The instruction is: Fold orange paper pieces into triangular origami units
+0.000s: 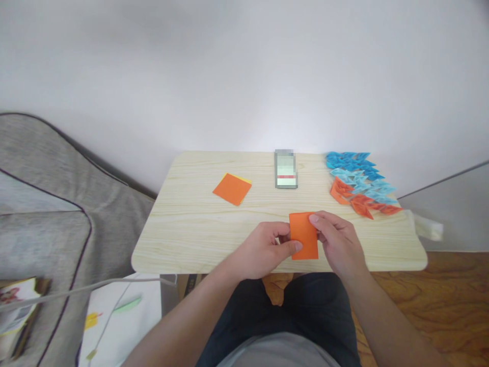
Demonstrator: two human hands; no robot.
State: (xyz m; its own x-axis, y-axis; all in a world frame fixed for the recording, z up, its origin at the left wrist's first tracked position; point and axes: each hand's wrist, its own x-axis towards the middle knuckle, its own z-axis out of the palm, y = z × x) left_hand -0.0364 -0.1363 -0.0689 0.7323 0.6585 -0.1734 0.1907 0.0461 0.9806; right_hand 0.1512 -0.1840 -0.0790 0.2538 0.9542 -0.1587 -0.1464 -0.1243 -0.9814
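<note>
An orange piece of paper [304, 236], a tall rectangle that looks folded in half, is held up above the table's front part. My left hand [269, 248] pinches its lower left side, thumb in front and fingers behind. At the upper right corner, my right hand [339, 239] grips it with the thumb on the front face. The fingers behind the paper are partly hidden. To the left lies a small stack of square paper [232, 189], orange on top with a yellow edge showing.
Rows of folded paper pieces in blue [353, 163], light blue [362, 184] and orange [361, 201] lie at the table's right. A phone [286, 169] stands or lies near the wall. A grey sofa [110, 224] is left of the table [183, 224].
</note>
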